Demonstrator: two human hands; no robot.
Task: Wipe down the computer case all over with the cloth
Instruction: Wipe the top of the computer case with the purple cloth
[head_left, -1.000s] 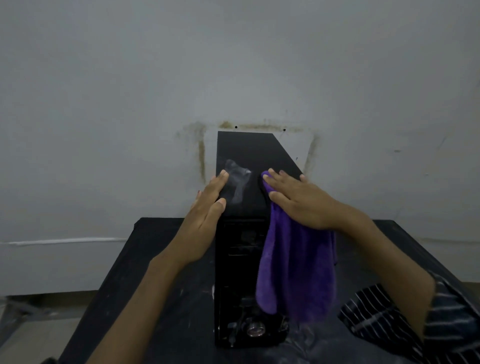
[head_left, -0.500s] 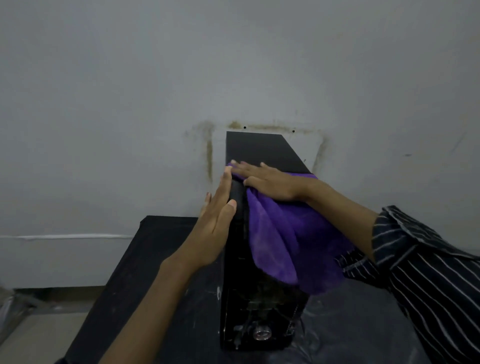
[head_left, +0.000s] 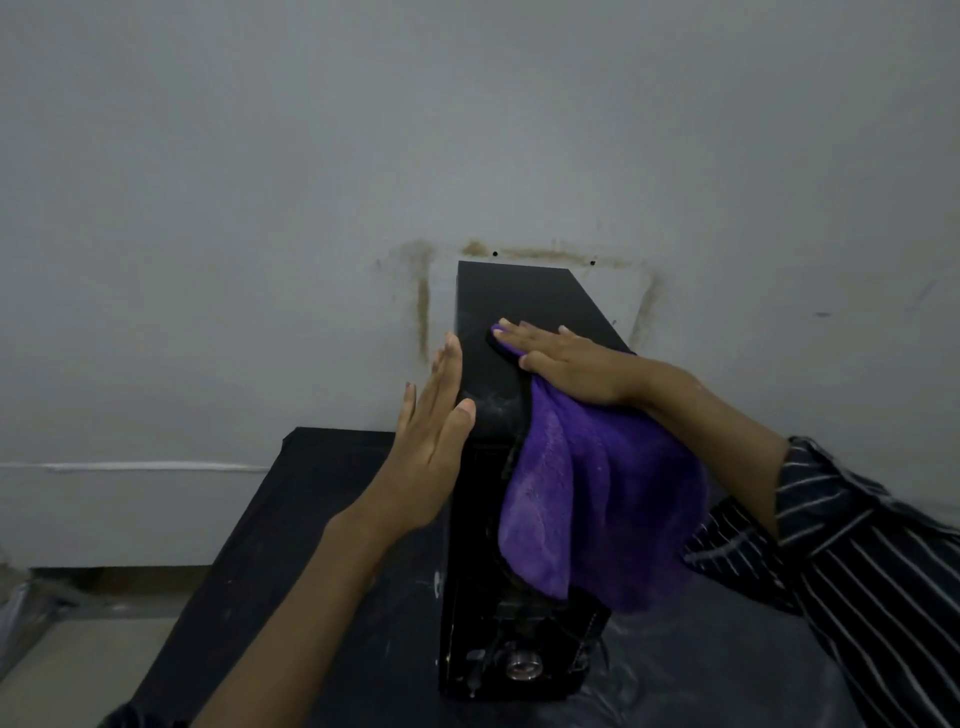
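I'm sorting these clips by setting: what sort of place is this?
Likely a bare workroom or storeroom rather than a furnished office: a black computer case stands on a plain black table against a grey wall, with brown marks outlining where something seemingly once hung.

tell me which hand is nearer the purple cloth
Right. The right hand lies flat on the purple cloth, pressing it onto the computer case top. The left hand rests flat against the case's left side, not touching the cloth.
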